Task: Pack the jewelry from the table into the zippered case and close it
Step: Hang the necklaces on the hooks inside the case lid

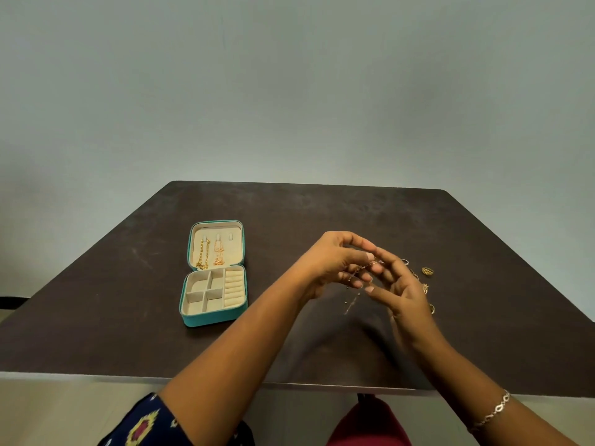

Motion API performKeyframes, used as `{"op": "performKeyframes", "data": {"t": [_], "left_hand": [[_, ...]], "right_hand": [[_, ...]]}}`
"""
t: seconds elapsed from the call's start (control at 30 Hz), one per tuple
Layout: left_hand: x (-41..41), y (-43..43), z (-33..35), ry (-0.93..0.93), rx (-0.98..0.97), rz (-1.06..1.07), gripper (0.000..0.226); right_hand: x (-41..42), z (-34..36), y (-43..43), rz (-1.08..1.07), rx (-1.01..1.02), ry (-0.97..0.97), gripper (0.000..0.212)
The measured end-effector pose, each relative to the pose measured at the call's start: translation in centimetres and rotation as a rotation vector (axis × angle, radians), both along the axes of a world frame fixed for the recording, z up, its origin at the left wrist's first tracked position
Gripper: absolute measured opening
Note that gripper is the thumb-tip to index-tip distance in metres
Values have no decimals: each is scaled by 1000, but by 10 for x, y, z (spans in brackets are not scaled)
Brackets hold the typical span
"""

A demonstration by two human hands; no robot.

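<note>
**Both hands busy with one thin chain, case lies open at the left**

Your left hand [335, 265] and your right hand [397, 284] meet above the dark worktop [289, 214], to the right of the middle. The fingers of both hands are half curled and close together, not spread wide. Between the fingertips you hold a thin chain [363, 268]; it runs slanted from lower left to upper right, and a short loose end hangs down under the left hand. How firmly each hand pinches it, I cannot tell, because the picture is blurred there.

Just behind your right hand several small rings [427, 271] lie on the worktop in a rough line from far to near; some are partly hidden by the hand. On your right wrist there is a silver bracelet [495, 408].

The zippered case [214, 312] is teal outside and beige inside. It lies open and flat on the left part of the worktop, well apart from your hands. Its long axis points away from you, the lid on the far side. In the lid two gold chains [202, 254] hang side by side, lengthwise. The near half shows four square compartments at the left and ring rolls at the right.
</note>
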State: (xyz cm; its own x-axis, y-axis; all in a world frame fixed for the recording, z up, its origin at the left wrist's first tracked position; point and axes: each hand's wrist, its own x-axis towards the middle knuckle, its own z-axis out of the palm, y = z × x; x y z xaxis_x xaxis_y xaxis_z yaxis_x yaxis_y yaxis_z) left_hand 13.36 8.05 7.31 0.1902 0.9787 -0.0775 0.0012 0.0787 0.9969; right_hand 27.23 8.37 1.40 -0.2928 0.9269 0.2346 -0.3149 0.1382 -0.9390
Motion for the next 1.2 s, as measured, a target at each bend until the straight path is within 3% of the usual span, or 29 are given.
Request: {"op": "performKeyframes", "data": {"t": [0.17, 0.53, 0.77, 0.87, 0.93, 1.0, 1.07, 1.1, 1.2], "left_hand": [[2, -2, 4, -65, 5, 11, 11], [-16, -6, 6, -318, -30, 187, 6], [-16, -7, -2, -314, -59, 241, 6], [-19, -7, -3, -316, -69, 280, 7], [-21, -8, -6, -352, -78, 303, 9], [-23, -8, -10, -393, -98, 325, 12], [-25, -8, -15, -448, -128, 356, 15], [-25, -8, -18, -482, -145, 370, 16], [-23, -9, -24, -561, -187, 403, 18]], "right_hand": [[-2, -2, -1, -16, -49, 10, 39], [2, -4, 4, -119, -172, -119, 26], [6, -4, 5, -63, -257, -193, 19], [7, 0, 8, -9, -360, -105, 20], [11, 3, 10, 40, -513, 50, 20], [13, 9, 11, 110, -599, 188, 4], [16, 14, 11, 174, -561, 214, 44], [17, 14, 12, 185, -533, 218, 53], [18, 17, 10, 181, -470, 196, 59]]}}
